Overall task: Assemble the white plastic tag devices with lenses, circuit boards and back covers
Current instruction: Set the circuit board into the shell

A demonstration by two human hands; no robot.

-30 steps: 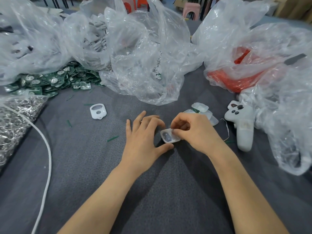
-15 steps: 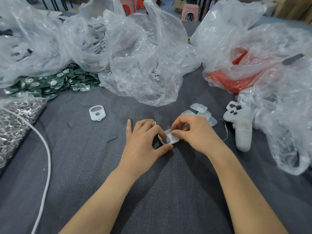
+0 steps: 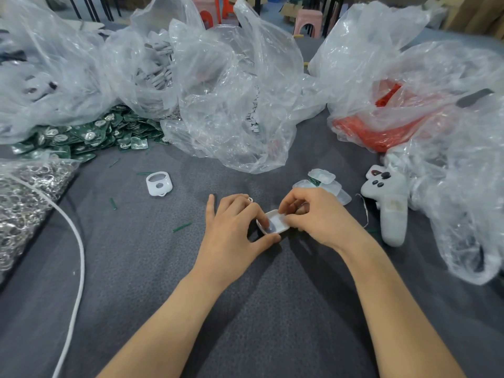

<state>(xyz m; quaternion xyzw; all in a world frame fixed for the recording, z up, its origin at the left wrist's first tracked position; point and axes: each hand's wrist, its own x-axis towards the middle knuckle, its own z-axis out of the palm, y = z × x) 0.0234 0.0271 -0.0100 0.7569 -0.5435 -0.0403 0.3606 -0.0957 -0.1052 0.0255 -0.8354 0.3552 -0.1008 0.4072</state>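
Both hands close on 1 white tag shell (image 3: 274, 223) just above the middle of the desk (image 3: 272, 323): the left hand (image 3: 231, 230) pinches its near edge and the right hand (image 3: 319, 216) presses curled fingers on its far side, so I judge this unit mid-assembly. A small stack of pieces (image 3: 324, 181) sits just behind, 1 bare white frame (image 3: 159, 184) lies apart at left, and plenty remains: loose green circuit boards (image 3: 81, 137), clear bags (image 3: 158, 64) of pale plastic parts, a bag of metal rings (image 3: 24, 203).
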